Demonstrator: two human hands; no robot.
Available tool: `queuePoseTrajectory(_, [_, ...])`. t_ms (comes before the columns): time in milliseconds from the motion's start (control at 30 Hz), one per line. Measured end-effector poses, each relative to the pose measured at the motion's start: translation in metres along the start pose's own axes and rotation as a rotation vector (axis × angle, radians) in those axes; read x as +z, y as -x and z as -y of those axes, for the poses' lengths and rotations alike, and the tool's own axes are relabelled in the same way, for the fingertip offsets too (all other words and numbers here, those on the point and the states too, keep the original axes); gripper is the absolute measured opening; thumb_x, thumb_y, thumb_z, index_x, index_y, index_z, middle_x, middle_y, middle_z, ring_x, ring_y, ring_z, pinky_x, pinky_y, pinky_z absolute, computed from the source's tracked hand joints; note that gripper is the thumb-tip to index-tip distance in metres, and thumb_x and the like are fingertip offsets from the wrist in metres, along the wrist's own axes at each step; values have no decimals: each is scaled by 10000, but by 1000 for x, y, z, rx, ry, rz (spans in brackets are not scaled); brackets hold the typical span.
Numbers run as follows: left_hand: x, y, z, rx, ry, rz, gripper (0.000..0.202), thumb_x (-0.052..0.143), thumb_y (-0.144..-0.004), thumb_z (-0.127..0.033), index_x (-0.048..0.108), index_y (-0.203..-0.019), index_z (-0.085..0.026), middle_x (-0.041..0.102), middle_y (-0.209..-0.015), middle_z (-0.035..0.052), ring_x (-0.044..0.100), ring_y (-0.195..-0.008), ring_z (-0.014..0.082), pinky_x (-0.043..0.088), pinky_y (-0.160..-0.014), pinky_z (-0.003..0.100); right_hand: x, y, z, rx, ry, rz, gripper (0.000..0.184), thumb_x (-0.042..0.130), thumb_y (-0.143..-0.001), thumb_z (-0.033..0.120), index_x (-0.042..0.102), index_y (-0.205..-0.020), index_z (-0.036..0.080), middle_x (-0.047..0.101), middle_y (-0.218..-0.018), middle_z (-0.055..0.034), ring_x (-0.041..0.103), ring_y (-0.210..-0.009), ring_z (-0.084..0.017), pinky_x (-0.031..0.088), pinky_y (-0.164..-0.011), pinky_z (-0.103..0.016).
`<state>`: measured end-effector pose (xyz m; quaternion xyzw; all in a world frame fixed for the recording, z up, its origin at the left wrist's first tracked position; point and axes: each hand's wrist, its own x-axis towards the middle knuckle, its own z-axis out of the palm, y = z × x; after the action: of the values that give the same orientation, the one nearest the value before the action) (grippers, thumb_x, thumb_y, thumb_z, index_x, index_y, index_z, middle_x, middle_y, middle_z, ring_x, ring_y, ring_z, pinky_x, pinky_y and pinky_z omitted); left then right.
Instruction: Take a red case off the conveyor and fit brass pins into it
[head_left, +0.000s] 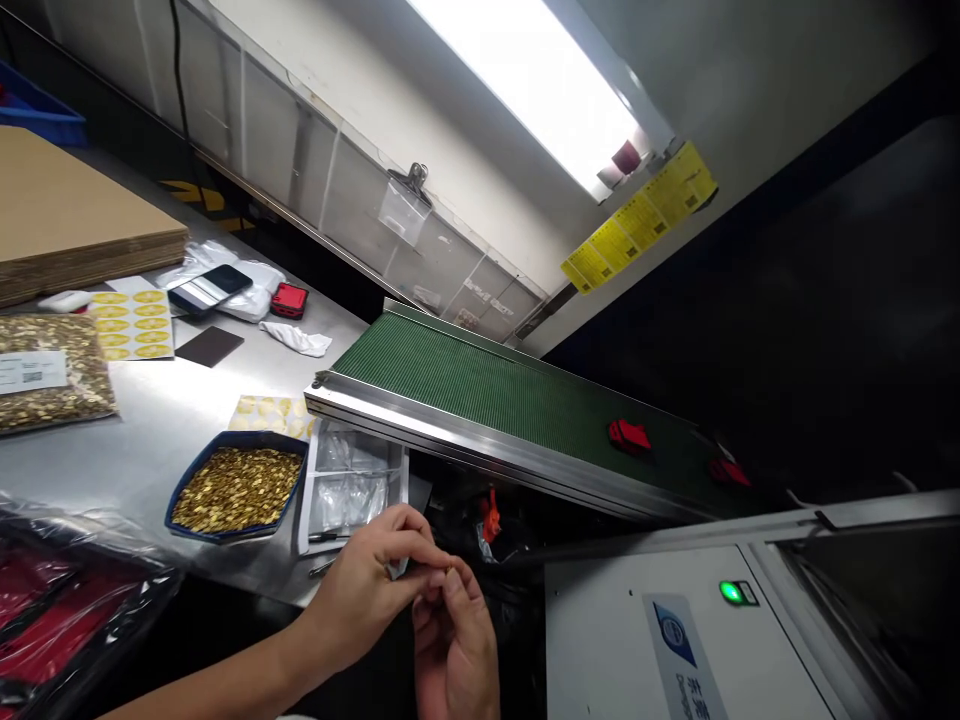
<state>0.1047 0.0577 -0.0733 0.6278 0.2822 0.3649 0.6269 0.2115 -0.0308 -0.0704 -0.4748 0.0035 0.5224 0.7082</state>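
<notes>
Both hands meet at lower centre: left hand (375, 580) and right hand (454, 640) are pinched, fingers nearly closed, around a small clear bag (397, 568); contents cannot be told. Judged: bagging in hand; a steady pinch is called for.

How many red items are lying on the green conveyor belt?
2. One red item lies near the middle of the green conveyor belt. The other red item lies farther right, near the belt's dark far end. More may be hidden in that dark area.

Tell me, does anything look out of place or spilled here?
Nothing is spilled: the gold pieces stay inside the blue tray and the bag. A crumpled white cloth lies loose on the table. Both hands, left hand and right hand, pinch something too small to identify.
</notes>
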Motion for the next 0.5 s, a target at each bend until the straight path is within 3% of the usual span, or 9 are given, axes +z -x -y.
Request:
queuePoseTrajectory(133, [13, -6, -1, -97, 223, 65, 23, 753, -744, -247, 736, -746, -231, 592, -830, 29, 575, -760, 163, 455, -685, 266, -9, 5, 12, -52, 54, 8, 291, 868, -617, 300, 727, -850, 198, 714, -772, -34, 619, -635, -100, 516, -605, -190])
queuePoseTrajectory(300, [28, -9, 1, -101, 275, 107, 25, 754, -742, -224, 733, -730, -225, 590, -853, 26, 594, -774, 159, 469, -685, 260, -22, 6, 20, -74, 48, 12, 262, 865, -623, 281, 733, -832, 195, 704, -716, -28, 605, -592, -83, 506, -587, -174])
queuePoseTrajectory(400, [35, -10, -2, -77, 274, 150, 21, 747, -760, -230, 726, -759, -226, 588, -880, 24, 596, -785, 156, 478, -680, 250, -27, 7, 24, -130, 62, 22, 251, 861, -629, 283, 735, -824, 189, 691, -705, -24, 592, -593, -75, 504, -598, -168])
queuePoseTrajectory(500, [40, -11, -5, -45, 276, 143, 156, 754, -778, -312, 705, -907, -238, 608, -901, 20, 582, -833, 155, 468, -751, 249, -25, 10, 32, -188, 81, 15, 198, 838, -661, 282, 728, -801, 195, 663, -687, -11, 567, -586, -69, 495, -590, -167])
